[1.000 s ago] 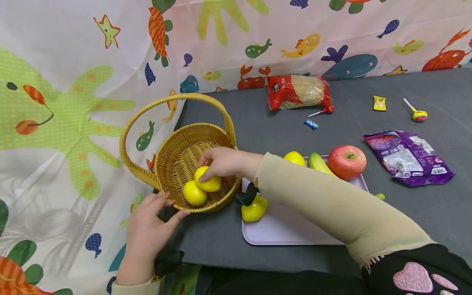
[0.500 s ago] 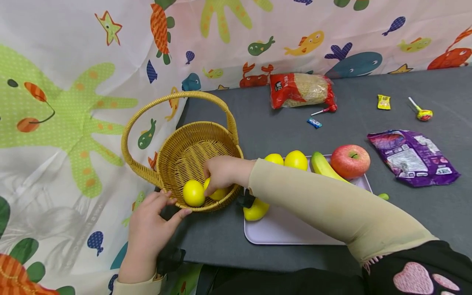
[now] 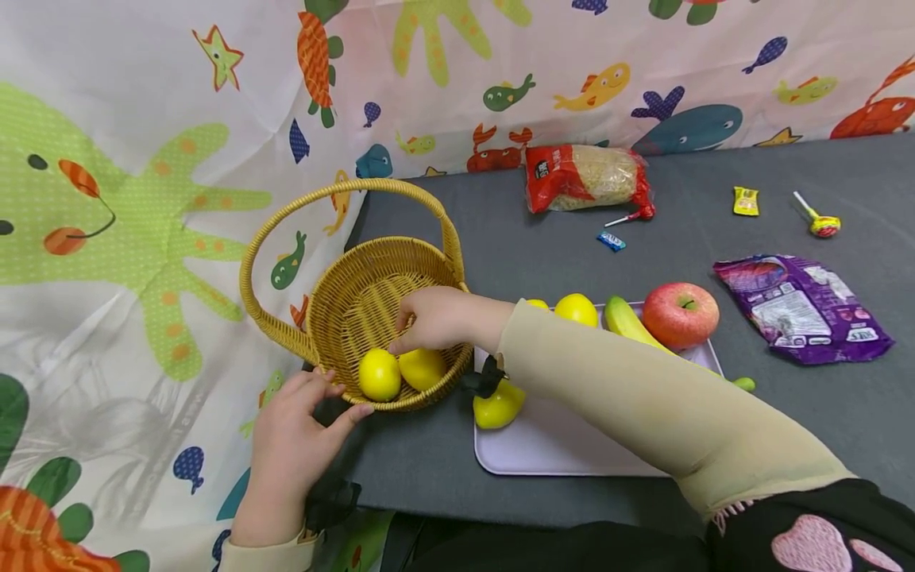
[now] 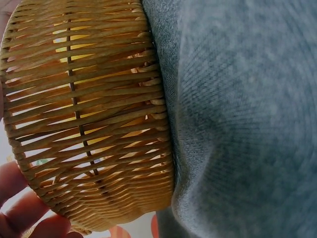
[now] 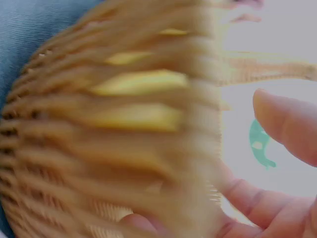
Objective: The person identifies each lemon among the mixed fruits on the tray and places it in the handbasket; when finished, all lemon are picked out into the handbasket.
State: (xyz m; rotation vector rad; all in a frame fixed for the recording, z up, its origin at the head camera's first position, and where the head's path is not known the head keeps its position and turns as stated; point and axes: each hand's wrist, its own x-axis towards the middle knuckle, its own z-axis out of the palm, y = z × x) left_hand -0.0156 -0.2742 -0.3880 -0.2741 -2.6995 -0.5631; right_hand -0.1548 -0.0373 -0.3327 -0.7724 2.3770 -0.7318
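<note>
A wicker basket (image 3: pixel 336 294) with an arched handle stands at the table's left, and two yellow lemons (image 3: pixel 380 374) lie together inside near its front wall. My left hand (image 3: pixel 295 445) grips the basket's front-left rim, thumb and fingers on its edge. In the left wrist view, fingertips (image 4: pixel 25 210) curl at the rim of the woven wall. Just above the lemons, inside the basket's right side, is my right hand (image 3: pixel 439 318). Its thumb (image 5: pixel 285 121) and fingers stand apart in the right wrist view, holding nothing. The basket wall partly hides that hand there.
Right of the basket lies a pale tray (image 3: pixel 565 445) with several lemons, a banana (image 3: pixel 629 324) and a red apple (image 3: pixel 681 315), partly under my right sleeve. Beyond are a purple snack bag (image 3: pixel 804 310), a red-and-clear food packet (image 3: pixel 589 176), lollipops and small candies. A patterned curtain borders the table.
My right hand lowered a lemon beside the other one in the basket, let go and rose slightly. The left hand stays at the rim.
</note>
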